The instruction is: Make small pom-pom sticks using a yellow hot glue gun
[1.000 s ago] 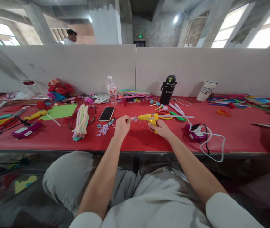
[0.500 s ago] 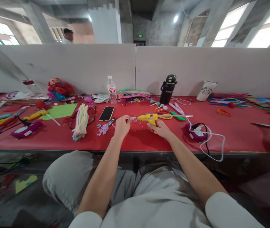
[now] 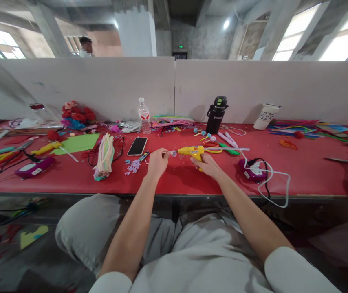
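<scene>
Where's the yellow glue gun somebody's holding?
The yellow glue gun is near the middle of the head view, in the right hand, pointing toward the small purplish piece in the left hand.

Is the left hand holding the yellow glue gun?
No, the right hand grips the yellow glue gun by its handle.

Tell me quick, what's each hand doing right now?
Left hand: closed, pinching a small lilac piece.
Right hand: closed, holding a yellow hot glue gun.
</scene>
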The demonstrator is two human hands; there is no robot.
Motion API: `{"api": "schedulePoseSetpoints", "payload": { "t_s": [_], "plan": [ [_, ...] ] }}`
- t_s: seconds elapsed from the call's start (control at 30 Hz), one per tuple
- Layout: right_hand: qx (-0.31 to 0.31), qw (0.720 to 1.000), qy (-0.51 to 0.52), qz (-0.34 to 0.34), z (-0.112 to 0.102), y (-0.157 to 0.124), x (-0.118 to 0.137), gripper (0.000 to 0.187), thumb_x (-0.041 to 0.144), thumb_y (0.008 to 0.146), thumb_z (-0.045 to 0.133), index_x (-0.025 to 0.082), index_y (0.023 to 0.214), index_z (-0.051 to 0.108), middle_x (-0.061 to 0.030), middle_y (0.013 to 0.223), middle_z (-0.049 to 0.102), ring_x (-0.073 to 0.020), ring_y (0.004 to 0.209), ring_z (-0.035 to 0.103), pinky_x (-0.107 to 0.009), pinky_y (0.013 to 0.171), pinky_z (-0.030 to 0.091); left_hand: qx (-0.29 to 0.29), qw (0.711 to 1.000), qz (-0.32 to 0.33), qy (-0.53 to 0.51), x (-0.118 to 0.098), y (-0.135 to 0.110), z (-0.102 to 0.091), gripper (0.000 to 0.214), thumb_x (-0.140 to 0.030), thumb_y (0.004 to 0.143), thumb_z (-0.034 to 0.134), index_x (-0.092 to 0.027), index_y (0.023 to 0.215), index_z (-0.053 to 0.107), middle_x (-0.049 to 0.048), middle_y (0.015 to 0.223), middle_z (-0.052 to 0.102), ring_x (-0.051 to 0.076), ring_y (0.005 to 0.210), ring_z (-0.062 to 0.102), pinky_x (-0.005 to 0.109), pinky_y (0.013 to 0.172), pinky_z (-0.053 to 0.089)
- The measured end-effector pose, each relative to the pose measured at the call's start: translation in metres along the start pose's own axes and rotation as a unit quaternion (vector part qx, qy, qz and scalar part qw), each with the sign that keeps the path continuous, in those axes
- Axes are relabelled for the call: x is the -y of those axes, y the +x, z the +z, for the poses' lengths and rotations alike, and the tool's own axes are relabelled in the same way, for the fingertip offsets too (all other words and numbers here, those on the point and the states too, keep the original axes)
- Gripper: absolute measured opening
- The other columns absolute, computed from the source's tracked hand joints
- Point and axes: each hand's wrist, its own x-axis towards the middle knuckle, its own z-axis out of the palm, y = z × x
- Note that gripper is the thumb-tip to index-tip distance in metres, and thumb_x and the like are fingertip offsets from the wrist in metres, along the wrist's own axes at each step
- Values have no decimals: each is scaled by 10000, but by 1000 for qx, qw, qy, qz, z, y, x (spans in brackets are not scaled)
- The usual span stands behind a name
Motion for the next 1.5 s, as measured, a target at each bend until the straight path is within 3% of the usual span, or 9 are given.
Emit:
{"api": "schedulePoseSetpoints", "payload": {
  "t_s": [0.33, 0.6, 0.8, 0.97, 1.03, 1.13, 1.27, 1.33, 1.5],
  "plan": [
    [-7, 1000, 22, 8, -1, 2, -7, 397, 560, 781, 601, 167, 834, 577, 2, 650, 564, -140, 567, 510, -277, 554, 418, -12, 1000, 8, -19, 1, 3, -7, 118, -245, 864, 583, -195, 855, 690, 51, 828, 735, 187, 794, 685, 274, 738, 488],
    [-95, 983, -157, 0, -28, 1, -21, 379, 535, 734, 659, 166, 760, 579, 2, 640, 510, -138, 559, 424, -294, 543, 360, -41, 998, 3, -54, 0, 7, -29, 89, -226, 807, 634, -187, 861, 694, 42, 837, 730, 164, 768, 682, 264, 748, 508],
    [-94, 975, -199, 17, -40, -6, -34, 428, 517, 710, 697, 152, 923, 625, -55, 796, 635, -201, 672, 560, -337, 626, 437, -90, 989, -36, -116, 3, 16, -46, 388, -243, 714, 718, -165, 1066, 574, 22, 783, 704, 163, 750, 679, 280, 744, 516],
    [-263, 941, -204, -67, -37, -44, -27, 439, 496, 796, 646, 153, 1068, 607, -113, 949, 649, -231, 826, 603, -371, 749, 488, -36, 986, -86, -140, 12, 35, -71, 391, -272, 632, 777, -161, 949, 578, 38, 760, 703, 178, 695, 668, 256, 609, 494],
    [-272, 933, -200, -128, -32, -58, -12, 338, 430, 860, 591, 169, 1074, 605, -93, 911, 648, -209, 798, 602, -353, 755, 492, 1, 987, -67, -143, 14, 42, -82, 314, -298, 637, 775, -157, 863, 608, 41, 749, 696, 173, 680, 662, 257, 610, 495],
    [-79, 964, -169, -188, -12, -58, 19, 239, 358, 898, 568, 189, 1056, 627, -59, 877, 671, -166, 736, 608, -297, 711, 492, 24, 991, -44, -127, 15, 48, -95, 281, -322, 641, 783, -153, 820, 648, 44, 757, 696, 183, 713, 665, 275, 659, 513],
    [159, 947, -146, -236, 44, -16, 54, 193, 280, 925, 537, 177, 1013, 675, -66, 962, 698, -149, 816, 625, -268, 760, 474, 14, 992, -41, -119, 21, 53, -104, 230, -283, 718, 714, -150, 899, 667, 54, 802, 701, 192, 759, 673, 313, 741, 532],
    [189, 941, -144, -242, 81, 12, 61, 167, 236, 906, 560, 165, 982, 690, -68, 960, 704, -142, 800, 622, -260, 757, 463, 15, 993, -31, -111, 26, 54, -105, 256, -259, 740, 683, -148, 969, 657, 55, 828, 698, 194, 783, 673, 319, 759, 535],
    [139, 959, -147, -198, 163, 68, 66, 131, 162, 875, 576, 150, 918, 700, -64, 914, 714, -149, 798, 623, -251, 748, 448, 1, 997, 2, -72, 33, 55, -104, 447, -221, 743, 675, -140, 1169, 568, 35, 825, 681, 182, 801, 667, 325, 806, 528]
  ]
}}
